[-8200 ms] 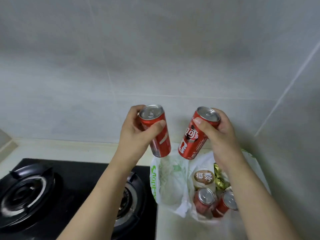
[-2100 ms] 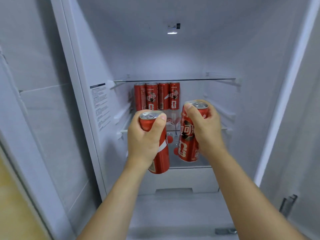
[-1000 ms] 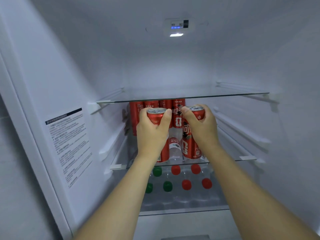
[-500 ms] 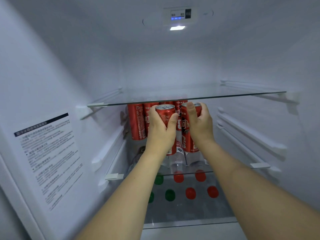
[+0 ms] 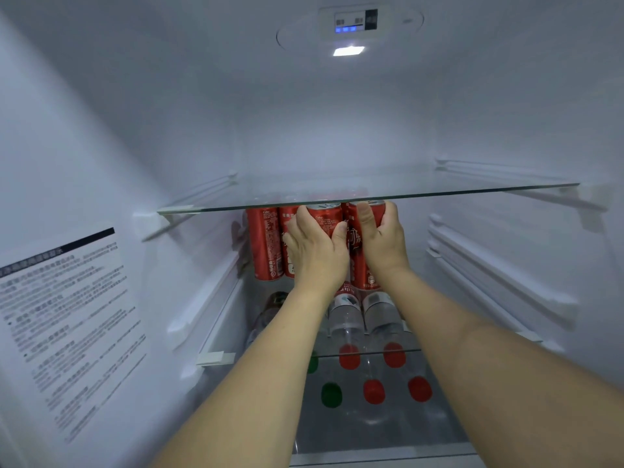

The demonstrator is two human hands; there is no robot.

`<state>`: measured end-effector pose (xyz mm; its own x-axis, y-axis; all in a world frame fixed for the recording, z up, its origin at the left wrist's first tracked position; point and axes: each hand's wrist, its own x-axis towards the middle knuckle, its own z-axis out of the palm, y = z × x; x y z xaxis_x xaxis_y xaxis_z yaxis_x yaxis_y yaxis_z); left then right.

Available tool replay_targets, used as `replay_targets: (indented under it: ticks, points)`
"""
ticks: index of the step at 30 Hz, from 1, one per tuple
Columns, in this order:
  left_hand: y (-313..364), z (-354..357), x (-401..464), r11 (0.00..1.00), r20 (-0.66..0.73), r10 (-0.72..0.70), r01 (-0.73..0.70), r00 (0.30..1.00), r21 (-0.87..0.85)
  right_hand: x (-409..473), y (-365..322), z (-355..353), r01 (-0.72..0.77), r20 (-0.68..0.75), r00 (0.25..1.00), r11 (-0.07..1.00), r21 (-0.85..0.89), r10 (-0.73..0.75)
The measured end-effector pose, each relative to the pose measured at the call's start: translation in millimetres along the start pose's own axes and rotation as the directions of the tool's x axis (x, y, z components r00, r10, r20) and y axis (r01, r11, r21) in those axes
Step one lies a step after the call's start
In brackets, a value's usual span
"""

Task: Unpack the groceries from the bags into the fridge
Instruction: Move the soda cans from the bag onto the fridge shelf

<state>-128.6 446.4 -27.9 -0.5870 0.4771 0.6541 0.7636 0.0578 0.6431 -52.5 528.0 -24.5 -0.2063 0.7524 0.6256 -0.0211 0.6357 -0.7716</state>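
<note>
Both hands are deep in the fridge (image 5: 101, 136), each wrapped round a red can. Left hand (image 5: 315, 255) grips the left can (image 5: 325, 217), right hand (image 5: 381, 241) grips the right can (image 5: 358, 261). Both cans stand upright, long axis 12 to 6, tops just under the glass shelf (image 5: 472, 190). More cans (image 5: 265, 244) stand at 9 o'clock of them, bottles (image 5: 347, 319) lie at 6.

Both forearms extended forward, bare, converging. Left hand (image 5: 315, 253) upright, fingers and thumb curled in a grip, thumb on the right. Right hand (image 5: 383, 241) beside it, nearly touching, fingers wrapped, thumb pointing up.
</note>
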Motion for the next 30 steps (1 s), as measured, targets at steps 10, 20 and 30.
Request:
replay_targets:
  ticks: [10,20,30]
  points:
    - [-24,14,-9,0.989,0.008,0.033,-0.034,0.999,0.146,-5,25,7,-0.030,0.050,0.998,0.998,0.055,0.028]
    - [-24,16,-10,0.980,-0.002,0.119,-0.117,0.993,0.158,2,38,13,-0.010,0.069,0.998,0.998,0.056,0.006]
    - [-36,26,-9,0.923,-0.001,0.203,-0.191,0.979,0.335,4,43,17,-0.068,0.225,0.973,0.994,0.083,0.048]
